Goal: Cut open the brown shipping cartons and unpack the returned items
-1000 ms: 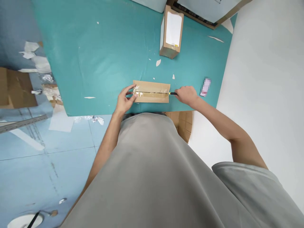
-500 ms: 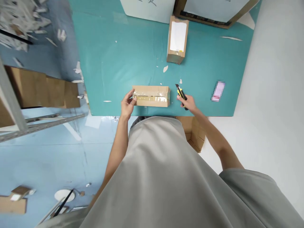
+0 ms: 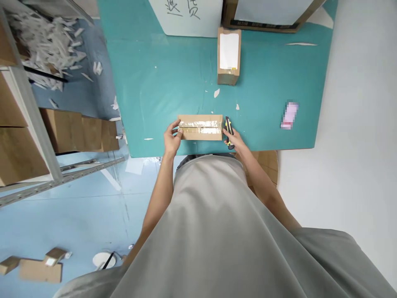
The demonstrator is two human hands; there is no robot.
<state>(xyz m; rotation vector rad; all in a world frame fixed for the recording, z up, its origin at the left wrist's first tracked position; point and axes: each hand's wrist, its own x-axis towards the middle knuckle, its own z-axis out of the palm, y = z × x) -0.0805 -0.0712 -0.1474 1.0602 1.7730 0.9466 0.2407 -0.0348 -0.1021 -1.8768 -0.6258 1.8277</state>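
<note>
A small brown cardboard box (image 3: 201, 127), taped along its top seam, lies near the front edge of the teal table (image 3: 173, 78). My left hand (image 3: 172, 138) grips the box's left end, fingers curled over it. My right hand (image 3: 236, 140) holds a yellow-and-black utility knife (image 3: 229, 131), which rests against the box's right end.
A second cardboard box with a white label (image 3: 228, 56) stands further back on the table. A white board with writing (image 3: 189, 16) and a flat carton (image 3: 266, 14) sit at the far edge. A blurred pink item (image 3: 289, 115) lies right. Shelving with cartons (image 3: 27, 136) stands left; paper scraps litter the floor.
My right hand pulled the knife out of the box's seam, swung it away, then brought it back against the box's right end. My left hand stayed on the box's left end.
</note>
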